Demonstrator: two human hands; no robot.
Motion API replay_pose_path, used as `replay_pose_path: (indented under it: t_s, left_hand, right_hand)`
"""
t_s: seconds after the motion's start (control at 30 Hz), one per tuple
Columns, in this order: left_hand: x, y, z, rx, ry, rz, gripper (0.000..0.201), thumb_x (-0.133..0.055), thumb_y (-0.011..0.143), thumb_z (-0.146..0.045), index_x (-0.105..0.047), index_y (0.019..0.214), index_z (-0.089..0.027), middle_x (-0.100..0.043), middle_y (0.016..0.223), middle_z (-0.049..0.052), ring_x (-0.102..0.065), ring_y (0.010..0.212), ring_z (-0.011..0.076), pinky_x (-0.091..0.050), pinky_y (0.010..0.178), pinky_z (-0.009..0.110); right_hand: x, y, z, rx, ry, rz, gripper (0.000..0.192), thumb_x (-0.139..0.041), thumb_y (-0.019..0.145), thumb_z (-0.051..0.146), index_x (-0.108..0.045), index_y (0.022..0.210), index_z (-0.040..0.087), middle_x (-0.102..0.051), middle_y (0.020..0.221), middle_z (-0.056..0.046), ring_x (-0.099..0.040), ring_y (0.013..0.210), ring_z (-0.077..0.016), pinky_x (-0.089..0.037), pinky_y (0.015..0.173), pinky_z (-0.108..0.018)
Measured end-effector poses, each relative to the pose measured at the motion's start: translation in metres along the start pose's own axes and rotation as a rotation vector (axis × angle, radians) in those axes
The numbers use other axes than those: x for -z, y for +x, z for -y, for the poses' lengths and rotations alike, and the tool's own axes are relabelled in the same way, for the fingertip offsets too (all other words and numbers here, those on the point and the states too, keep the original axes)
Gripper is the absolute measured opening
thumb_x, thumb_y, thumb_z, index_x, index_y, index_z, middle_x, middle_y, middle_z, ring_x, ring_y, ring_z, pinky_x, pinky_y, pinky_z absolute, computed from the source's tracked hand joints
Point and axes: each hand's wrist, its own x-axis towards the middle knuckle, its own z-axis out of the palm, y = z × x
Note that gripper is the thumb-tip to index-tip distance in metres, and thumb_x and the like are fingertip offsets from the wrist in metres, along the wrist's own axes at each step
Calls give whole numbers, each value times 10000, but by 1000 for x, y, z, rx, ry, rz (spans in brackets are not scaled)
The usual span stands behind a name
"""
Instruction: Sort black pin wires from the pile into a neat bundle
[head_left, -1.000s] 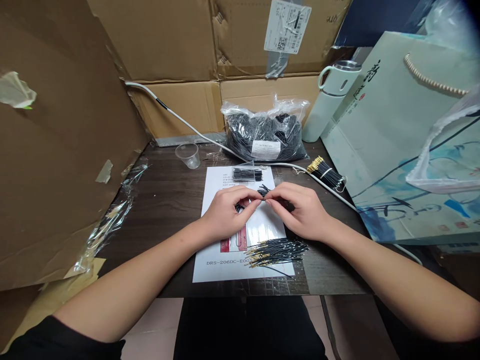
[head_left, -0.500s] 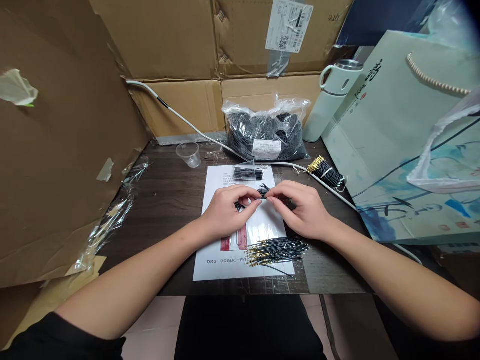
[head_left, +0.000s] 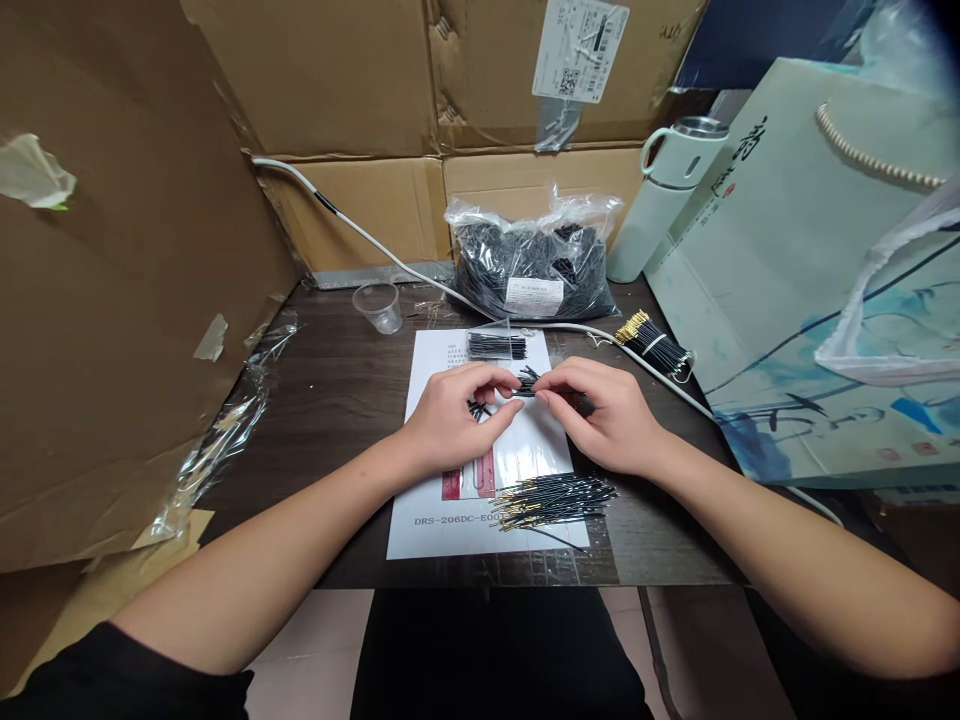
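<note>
— What do we have in our hands at the middle of the frame?
— Our left hand (head_left: 450, 420) and right hand (head_left: 600, 415) meet over the white sheet (head_left: 480, 520), each grip pinched narrow on one thin black wire (head_left: 523, 392) between the fingertips.

— And around them?
— Below the hands a loose pile of wires (head_left: 555, 500) lies across the sheet's lower edge. Above, a small bundle (head_left: 495, 346), then the bag of black pieces (head_left: 534, 268). A clear cup (head_left: 379, 306) sits on the desk (head_left: 337, 390), upper left of the sheet.
</note>
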Motion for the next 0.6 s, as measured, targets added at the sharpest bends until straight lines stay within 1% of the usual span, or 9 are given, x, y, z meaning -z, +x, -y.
replay_pose_path:
  t_s: [0.17,0.27,0.37,0.4,0.47,0.53,0.6]
  left_hand:
    - [1,1,-1,-20,6,23,47,-763,965,-203,-793,999,-191,-813,946,33,-698,784,157,-575,785,314]
    - [5,4,0,-30,32,37,60,-737,967,-197,-798,966,-196,-815,917,29,-706,787,166,-563,784,319]
    - [16,10,6,-14,141,36,85,-723,945,-203,-806,926,-201,-810,892,34,-709,805,190,-551,789,340]
    - [20,13,10,-14,204,57,86,-730,931,-210,-812,907,-204,-806,886,38,-711,831,204,-548,808,352]
    - [29,17,17,-8,314,146,92,-747,896,-215,-828,853,-214,-791,855,42,-703,835,219,-535,806,364]
    - [36,20,22,28,364,215,95,-756,864,-213,-848,842,-221,-772,816,45,-682,774,212,-512,739,349]
    - [39,21,23,50,378,246,105,-748,843,-206,-850,821,-219,-761,795,50,-665,734,204,-496,702,338]
  right_hand:
    - [0,1,-1,-3,-1,7,108,-639,1083,195,-744,1067,212,-754,944,-52,-666,805,-195,-532,728,-363]
    - [1,1,-2,1,-21,17,106,-634,1080,192,-737,1065,215,-757,949,-58,-672,815,-205,-533,729,-369]
    - [1,0,-4,-2,-54,16,100,-631,1075,190,-726,1056,214,-759,955,-64,-669,810,-208,-530,716,-368]
    - [2,0,-5,-2,-64,16,100,-629,1073,188,-723,1051,213,-757,952,-63,-666,805,-206,-528,712,-366]
    - [2,0,-5,-2,-76,24,102,-623,1071,185,-716,1041,213,-751,944,-61,-665,803,-205,-528,717,-366]
    - [2,0,-5,2,-77,39,105,-616,1069,183,-709,1033,217,-742,931,-57,-666,803,-208,-530,727,-370]
    - [1,0,-4,8,-72,51,106,-611,1067,183,-704,1031,219,-739,927,-56,-670,809,-211,-533,738,-374]
